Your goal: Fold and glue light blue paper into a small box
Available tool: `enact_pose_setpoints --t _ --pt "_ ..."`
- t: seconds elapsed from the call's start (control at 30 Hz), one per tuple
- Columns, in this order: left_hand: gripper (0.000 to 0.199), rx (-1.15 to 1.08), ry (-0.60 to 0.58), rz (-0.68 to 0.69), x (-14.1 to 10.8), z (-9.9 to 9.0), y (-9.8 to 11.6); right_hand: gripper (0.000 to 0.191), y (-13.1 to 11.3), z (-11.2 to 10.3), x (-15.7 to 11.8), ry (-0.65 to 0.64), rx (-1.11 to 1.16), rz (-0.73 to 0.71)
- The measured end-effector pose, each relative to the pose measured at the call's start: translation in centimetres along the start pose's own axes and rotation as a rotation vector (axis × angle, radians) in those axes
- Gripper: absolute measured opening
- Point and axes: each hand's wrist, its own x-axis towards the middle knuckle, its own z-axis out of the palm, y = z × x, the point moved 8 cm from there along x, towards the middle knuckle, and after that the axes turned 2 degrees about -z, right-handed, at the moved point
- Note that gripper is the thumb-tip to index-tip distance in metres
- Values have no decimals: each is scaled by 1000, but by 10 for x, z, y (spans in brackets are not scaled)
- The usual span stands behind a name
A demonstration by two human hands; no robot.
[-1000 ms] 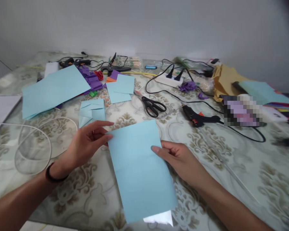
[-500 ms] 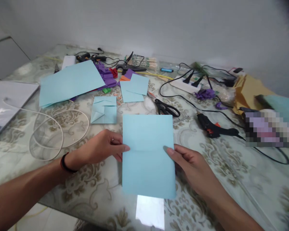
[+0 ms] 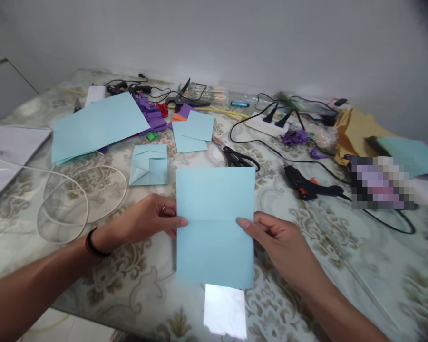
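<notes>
A light blue sheet of paper (image 3: 216,251) with a faint horizontal crease across its middle is held above the table. My left hand (image 3: 156,216) pinches its left edge, thumb on the front near the crease. On the opposite edge my right hand (image 3: 273,230) grips it the same way; the fingers behind the paper are hidden. Beyond the sheet lies a pair of black-handled scissors (image 3: 240,159), partly covered by it. A folded light blue paper piece (image 3: 149,165) rests on the table just past my left hand.
Large blue sheets (image 3: 96,126) and smaller blue pieces (image 3: 194,132) lie farther back, beside purple paper strips (image 3: 150,111). At right are a black glue gun (image 3: 310,184) and a white power strip (image 3: 267,124) with cords. A looped white cable (image 3: 87,202) lies at left.
The view has shifted slightly, so most table items appear a little farther left. Both hands keep hold of the blue sheet, which looks nearly unchanged.
</notes>
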Motion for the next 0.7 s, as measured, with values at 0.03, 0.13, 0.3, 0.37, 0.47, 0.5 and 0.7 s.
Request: enact_pose_setpoints --t 0.03,0.13,0.3,0.37,0.47,0.5,0.7 --pt "22 -29 -35 -1 0 3 -1 59 -1 0 0 5 -2 -9" --pt "21 -29 -36 5 1 1 -3 59 0 2 1 -26 15 -10" --pt "17 6 55 55 2 -17 2 53 4 10 1 -156 93 35" --pt "16 2 57 70 3 -18 4 56 6 9 1 -133 81 42" --pt "15 -38 29 83 4 -13 4 56 4 4 2 -71 53 27" --pt "15 -50 15 82 4 -11 3 56 4 2 2 -54 54 20" --pt "19 -45 -54 36 2 2 -1 52 3 -1 2 -26 96 8"
